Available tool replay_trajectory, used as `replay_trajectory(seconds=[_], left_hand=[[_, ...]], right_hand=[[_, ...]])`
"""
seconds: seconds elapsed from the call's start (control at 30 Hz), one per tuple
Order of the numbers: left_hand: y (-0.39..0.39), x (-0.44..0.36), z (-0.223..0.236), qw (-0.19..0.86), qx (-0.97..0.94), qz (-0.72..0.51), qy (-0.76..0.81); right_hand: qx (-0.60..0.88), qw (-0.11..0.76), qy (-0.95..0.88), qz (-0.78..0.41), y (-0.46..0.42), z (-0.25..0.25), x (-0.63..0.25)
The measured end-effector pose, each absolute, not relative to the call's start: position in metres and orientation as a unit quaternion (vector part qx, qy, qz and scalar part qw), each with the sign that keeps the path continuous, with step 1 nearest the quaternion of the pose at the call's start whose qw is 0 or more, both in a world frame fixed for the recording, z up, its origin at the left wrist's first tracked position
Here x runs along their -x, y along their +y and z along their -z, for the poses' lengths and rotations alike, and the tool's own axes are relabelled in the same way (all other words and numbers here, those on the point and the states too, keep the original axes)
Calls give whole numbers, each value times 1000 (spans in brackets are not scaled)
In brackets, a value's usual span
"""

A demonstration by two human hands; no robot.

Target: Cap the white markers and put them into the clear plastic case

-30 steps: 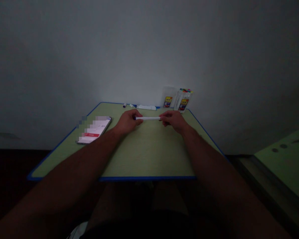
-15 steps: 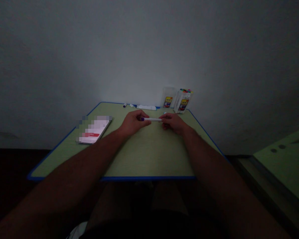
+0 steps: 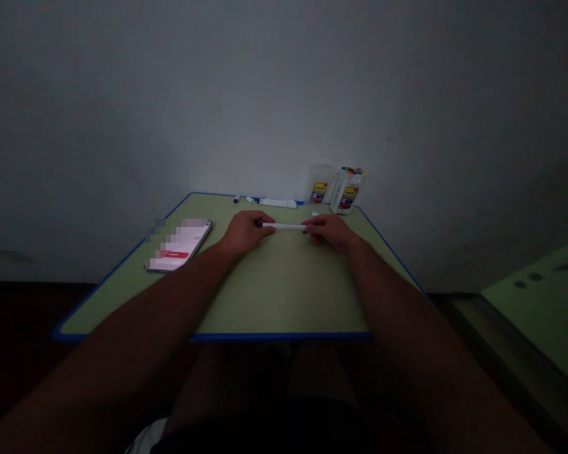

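Note:
Between my hands a white marker lies level, held above the green table. My left hand is closed around its dark purple end, thumb and fingertips pinching there. At the opposite end, my right hand grips the white tip between thumb and fingers, with the other fingers curled below. My fingers cover both ends in part. Just behind my right hand a small pale piece lies on the table, too small to name.
Along the back edge lie white markers, a purple-ended cap and a small white cap. A clear case stands beside a case full of coloured markers. A phone-like device, partly blurred, rests at left. A wall rises behind.
My left hand has shifted slightly left along the marker, its fingers now covering most of the purple end. My right hand keeps its hold at nearly the same place.

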State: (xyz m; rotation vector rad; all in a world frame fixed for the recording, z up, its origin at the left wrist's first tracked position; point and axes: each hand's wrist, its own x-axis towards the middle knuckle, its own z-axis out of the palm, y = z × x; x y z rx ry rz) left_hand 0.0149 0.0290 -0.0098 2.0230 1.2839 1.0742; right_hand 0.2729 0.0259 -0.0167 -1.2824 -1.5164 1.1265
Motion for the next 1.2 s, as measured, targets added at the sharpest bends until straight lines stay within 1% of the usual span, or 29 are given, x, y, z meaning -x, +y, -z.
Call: replay_trajectory(seconds=[0.13, 0.37, 0.73, 0.9, 1.2], left_hand=[[31, -12, 11, 248, -748, -391, 476], [35, -7, 11, 300, -716, -426, 465], [31, -10, 7, 314, -711, -411, 477], [30, -8, 6, 342, -705, -413, 465], [32, -9, 8, 340, -706, -422, 455]], right_hand=[[510, 431, -608, -430, 28, 14, -277], [508, 468, -584, -428, 25, 8, -276], [496, 441, -626, -408, 17, 0, -268], [497, 445, -628, -400, 11, -7, -264], [493, 461, -626, -391, 9, -7, -262]])
